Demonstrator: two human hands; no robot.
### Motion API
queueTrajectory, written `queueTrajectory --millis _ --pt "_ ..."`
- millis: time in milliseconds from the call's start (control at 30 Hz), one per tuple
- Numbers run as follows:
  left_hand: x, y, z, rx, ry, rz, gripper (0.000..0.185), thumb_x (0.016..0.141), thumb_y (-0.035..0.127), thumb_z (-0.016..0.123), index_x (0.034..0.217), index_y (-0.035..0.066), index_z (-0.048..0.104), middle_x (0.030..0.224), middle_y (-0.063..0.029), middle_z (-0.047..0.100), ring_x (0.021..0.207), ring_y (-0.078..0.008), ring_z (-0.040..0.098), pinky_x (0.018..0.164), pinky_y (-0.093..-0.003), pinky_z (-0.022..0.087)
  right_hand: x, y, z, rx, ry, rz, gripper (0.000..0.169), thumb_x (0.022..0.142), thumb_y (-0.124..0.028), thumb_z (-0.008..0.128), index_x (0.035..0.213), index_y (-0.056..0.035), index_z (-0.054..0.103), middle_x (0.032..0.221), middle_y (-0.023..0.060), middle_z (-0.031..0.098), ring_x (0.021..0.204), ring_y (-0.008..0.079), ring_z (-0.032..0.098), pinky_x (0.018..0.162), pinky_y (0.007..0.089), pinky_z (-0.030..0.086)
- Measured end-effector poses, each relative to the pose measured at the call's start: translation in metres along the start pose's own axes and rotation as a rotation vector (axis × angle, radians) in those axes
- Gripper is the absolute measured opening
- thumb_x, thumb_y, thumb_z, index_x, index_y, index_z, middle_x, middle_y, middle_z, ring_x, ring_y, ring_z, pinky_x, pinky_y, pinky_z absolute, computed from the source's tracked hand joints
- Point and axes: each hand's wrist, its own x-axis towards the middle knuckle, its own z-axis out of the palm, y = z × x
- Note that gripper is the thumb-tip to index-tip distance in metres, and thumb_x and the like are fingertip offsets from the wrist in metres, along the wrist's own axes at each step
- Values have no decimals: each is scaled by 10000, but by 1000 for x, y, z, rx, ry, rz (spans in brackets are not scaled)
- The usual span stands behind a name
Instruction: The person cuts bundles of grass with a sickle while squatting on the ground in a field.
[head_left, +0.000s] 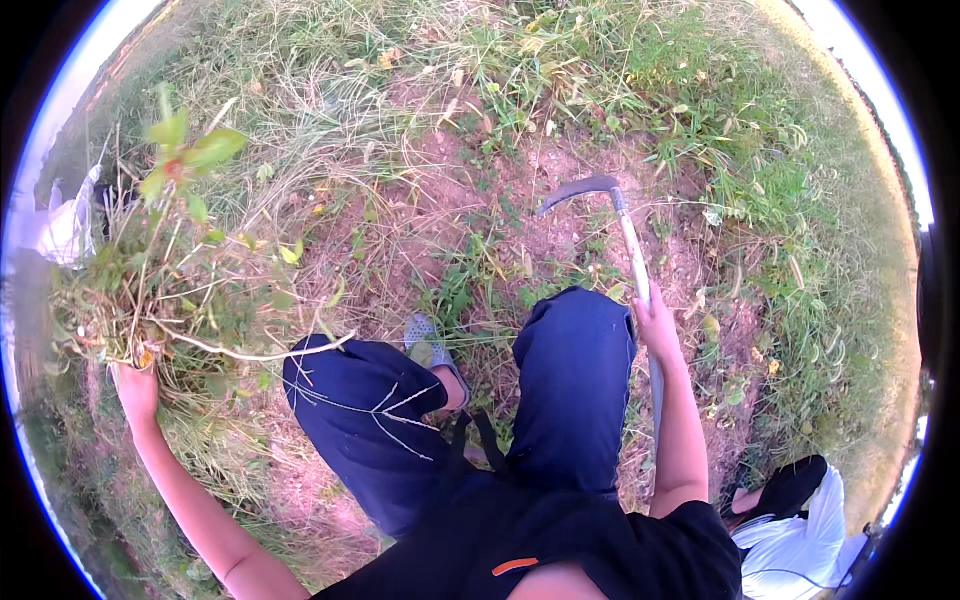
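In the head view my right hand (658, 324) is closed round the pale handle of a sickle (628, 236), whose curved metal blade points left above bare reddish soil. At the far left my left hand (139, 390) grips a bundle of pulled weeds and grass (150, 300), with a leafy stem standing up from it, slightly blurred. One long pale stem reaches from the bundle towards my left knee. A grass seed head (382, 411) lies across my dark blue trouser leg. The fingers of my left hand are partly hidden by the weeds.
Between my bent knees shows my foot in a perforated light clog (424, 337). Another person in a white top (795, 544) is at the lower right. A white cloth or bag (69, 229) lies at the far left. Grass and weeds (750, 180) surround the soil patch.
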Motion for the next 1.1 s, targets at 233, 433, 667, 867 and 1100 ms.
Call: queueTrajectory --millis 233,433,667,867,1100 --pt "45 290 65 -220 -378 730 353 688 69 604 1038 29 626 791 -223 638 761 -415 616 698 -462 503 77 -15 57 -64 -277 -17 534 934 -327 541 1384 -101 365 906 266 650 783 392 659 711 470 512" --pt "-11 469 139 -23 -845 960 320 712 174 551 974 33 666 907 -173 687 908 -324 655 820 -422 516 121 -35 94 112 -389 97 632 927 -307 549 1470 -125 282 811 204 640 622 289 635 572 411 505" --pt "-36 547 277 -266 -647 1121 288 709 180 596 956 92 715 1373 -148 468 1311 -294 402 1016 -478 392 118 28 78 337 -273 251 595 947 -195 526 1473 -70 279 716 96 588 556 149 558 507 312 459" --pt "28 557 340 -274 -604 818 354 784 222 552 1082 85 688 1576 -93 137 1444 -262 202 1057 -709 228 109 25 73 435 -211 299 555 950 -172 522 1452 -72 306 718 51 552 553 103 503 489 286 431" --pt "34 569 355 -23 -867 893 321 751 256 542 973 77 690 975 -171 680 945 -338 650 875 -457 501 142 -13 117 226 -373 75 532 952 -210 524 1424 -108 300 812 245 638 689 393 637 637 453 490"
